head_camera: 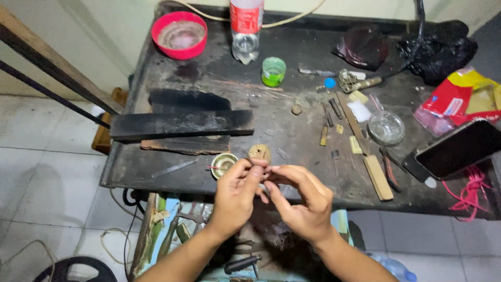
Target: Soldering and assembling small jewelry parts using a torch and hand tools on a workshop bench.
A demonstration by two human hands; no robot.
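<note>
Both hands are meeting just above the near edge of the dark, stained metal surface (292,130). Left hand (237,196) is curling nearly closed, thumb and fingers pinching a small item at the fingertips that is too tiny to identify. Right hand (302,201) is bending likewise, its fingertips pressing in toward the same spot; whether it is actually gripping the piece cannot be told. Just beyond the fingers a round tan wooden knob (259,153) is sitting on the surface, with a small brass dish (223,164) beside it to the left. A flat black bar (182,124) is lying farther back, and a long pale wooden stick (365,146) is resting to the right. Keeping the pinch low over the surface seems wise, so a slipped piece is landing there, not on the floor
</note>
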